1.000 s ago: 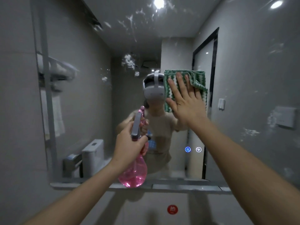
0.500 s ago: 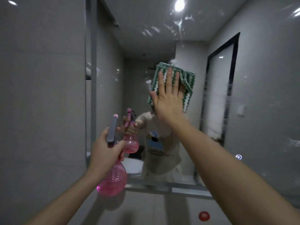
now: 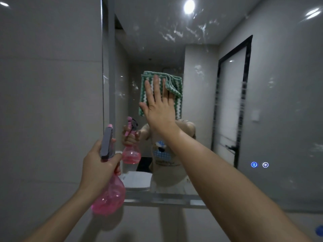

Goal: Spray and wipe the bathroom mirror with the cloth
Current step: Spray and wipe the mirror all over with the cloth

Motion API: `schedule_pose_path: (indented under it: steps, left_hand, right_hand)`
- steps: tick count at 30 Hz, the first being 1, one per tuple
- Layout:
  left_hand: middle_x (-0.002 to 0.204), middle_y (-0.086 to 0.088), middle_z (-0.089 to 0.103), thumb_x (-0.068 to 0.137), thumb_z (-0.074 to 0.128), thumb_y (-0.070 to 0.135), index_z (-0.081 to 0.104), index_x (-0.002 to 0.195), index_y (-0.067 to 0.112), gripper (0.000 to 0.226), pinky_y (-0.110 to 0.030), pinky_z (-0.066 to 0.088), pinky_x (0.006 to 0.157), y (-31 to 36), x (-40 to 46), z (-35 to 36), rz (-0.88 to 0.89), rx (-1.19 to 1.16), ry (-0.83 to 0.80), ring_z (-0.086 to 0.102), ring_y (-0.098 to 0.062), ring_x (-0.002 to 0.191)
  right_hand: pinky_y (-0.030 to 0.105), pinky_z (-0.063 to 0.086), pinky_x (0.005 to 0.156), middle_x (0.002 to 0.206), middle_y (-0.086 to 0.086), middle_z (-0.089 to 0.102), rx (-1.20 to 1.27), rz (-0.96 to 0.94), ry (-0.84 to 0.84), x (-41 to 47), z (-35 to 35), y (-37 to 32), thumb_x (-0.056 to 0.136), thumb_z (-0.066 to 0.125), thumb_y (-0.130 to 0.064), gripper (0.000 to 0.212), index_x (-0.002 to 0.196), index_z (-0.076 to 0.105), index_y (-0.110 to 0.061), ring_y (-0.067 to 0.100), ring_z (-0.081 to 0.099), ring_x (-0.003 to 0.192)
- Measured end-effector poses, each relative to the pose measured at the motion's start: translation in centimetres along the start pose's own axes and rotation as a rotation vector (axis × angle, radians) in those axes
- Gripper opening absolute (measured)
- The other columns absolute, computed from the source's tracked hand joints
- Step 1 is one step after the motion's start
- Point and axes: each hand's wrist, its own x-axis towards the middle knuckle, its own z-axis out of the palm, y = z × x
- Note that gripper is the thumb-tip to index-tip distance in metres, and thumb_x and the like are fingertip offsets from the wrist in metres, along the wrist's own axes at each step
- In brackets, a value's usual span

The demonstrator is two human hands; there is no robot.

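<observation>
Green-and-white cloth (image 3: 176, 95) sits flat against the mirror (image 3: 279, 102), pinned there by my right hand (image 3: 160, 106) with fingers straight and slightly spread, palm pushing it onto the glass. My left hand (image 3: 97, 165) grips the pink bottle (image 3: 109, 196) by its neck, low near the mirror's left edge, clear of the glass. To wipe well, I judge I should keep even palm pressure and overlap strokes toward the droplet streaks (image 3: 174, 34) higher up.

Dim, grey-toned room. One round ceiling light (image 3: 189, 6) glares upper right of centre, reflected in mirror (image 3: 279, 102). Smaller glare streaks at upper left and upper right. Wide-angle bending at edges. Soft focus overall; droplets blurred.
</observation>
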Motion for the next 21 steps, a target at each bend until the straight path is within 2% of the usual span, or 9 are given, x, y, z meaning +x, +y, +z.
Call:
schedule_pose_path:
  steps: [3,4,6,8,11,13,14,17,21]
  left_hand:
    - [0.056,-0.015,0.054,0.080,0.063,-0.006,0.057,0.091,0.015,0.025,-0.039,0.048,0.049,-0.2,0.4,0.2,0.004,-0.013,-0.006,0.052,-0.025,0.047]
    - [0.055,-0.015,0.053,0.080,0.063,-0.006,0.055,0.086,0.019,0.027,-0.044,0.050,0.051,-0.3,0.5,0.3,0.000,-0.018,-0.004,0.052,-0.027,0.046]
    - [0.052,-0.014,0.053,0.080,0.064,-0.006,0.055,0.085,0.021,0.028,-0.048,0.050,0.053,-0.2,0.7,0.6,-0.002,-0.026,-0.007,0.051,-0.029,0.045]
    - [0.054,-0.016,0.055,0.080,0.064,-0.006,0.058,0.096,0.019,0.030,-0.044,0.049,0.053,0.1,0.8,1.0,0.013,-0.014,-0.015,0.051,-0.029,0.045]
    - [0.064,-0.021,0.058,0.081,0.063,-0.005,0.057,0.108,0.015,0.034,-0.027,0.047,0.048,0.7,0.8,2.0,0.040,0.013,-0.034,0.053,-0.027,0.049]
    - [0.064,-0.022,0.057,0.082,0.063,-0.005,0.058,0.106,0.011,0.029,-0.019,0.045,0.044,1.1,0.9,2.8,0.033,0.013,-0.038,0.053,-0.026,0.049]
    - [0.063,-0.022,0.057,0.082,0.063,-0.004,0.058,0.105,0.009,0.027,-0.019,0.045,0.045,1.3,1.0,3.3,0.029,0.009,-0.042,0.053,-0.026,0.050]
    - [0.064,-0.019,0.057,0.081,0.063,-0.003,0.059,0.099,0.013,0.025,-0.033,0.046,0.055,2.2,0.6,5.2,0.029,0.005,-0.070,0.054,-0.028,0.056]
    - [0.060,-0.008,0.056,0.081,0.063,-0.004,0.055,0.086,0.028,0.033,-0.040,0.049,0.056,3.6,-1.3,8.3,0.048,0.002,-0.117,0.054,-0.028,0.055]
  right_hand:
    - [0.040,0.032,0.107,0.159,0.011,0.011,-0.034,-0.059,0.038,-0.5,0.9,-1.2,0.098,0.036,-0.052,0.068,0.152,0.014,-0.018,0.032,0.027,0.141]
    - [0.039,0.034,0.106,0.160,0.010,0.005,-0.040,-0.100,0.004,-0.7,1.0,-1.8,0.099,0.034,-0.051,0.069,0.153,0.009,-0.018,0.032,0.030,0.140]
    - [0.037,0.032,0.100,0.157,0.007,-0.020,-0.018,-0.152,-0.116,-0.9,1.0,-2.5,0.102,0.024,-0.049,0.067,0.151,-0.010,-0.019,0.030,0.032,0.135]
    - [0.036,0.029,0.101,0.155,0.005,-0.028,0.010,-0.165,-0.145,-0.8,0.6,-2.4,0.102,0.019,-0.048,0.066,0.150,-0.017,-0.021,0.029,0.030,0.135]
    - [0.034,0.020,0.109,0.158,0.003,-0.021,-0.042,-0.262,-0.115,-1.0,0.3,-0.4,0.102,0.019,-0.050,0.064,0.151,-0.014,-0.025,0.025,0.023,0.141]
    - [0.032,0.013,0.111,0.159,0.000,-0.017,-0.112,-0.351,-0.083,-1.1,-0.2,1.6,0.102,0.018,-0.051,0.062,0.151,-0.011,-0.027,0.020,0.014,0.145]
    - [0.032,0.012,0.111,0.159,-0.001,-0.016,-0.136,-0.363,-0.071,-1.2,-0.5,2.6,0.102,0.018,-0.051,0.062,0.151,-0.010,-0.028,0.019,0.011,0.146]
    - [0.033,0.010,0.112,0.160,-0.001,-0.013,-0.135,-0.327,-0.050,-1.6,-1.3,5.9,0.101,0.019,-0.053,0.062,0.151,-0.008,-0.029,0.020,0.008,0.147]
    - [0.033,0.019,0.108,0.159,-0.003,-0.014,-0.113,-0.233,-0.055,-3.0,-2.6,10.4,0.100,0.018,-0.054,0.062,0.151,-0.009,-0.030,0.023,0.024,0.142]
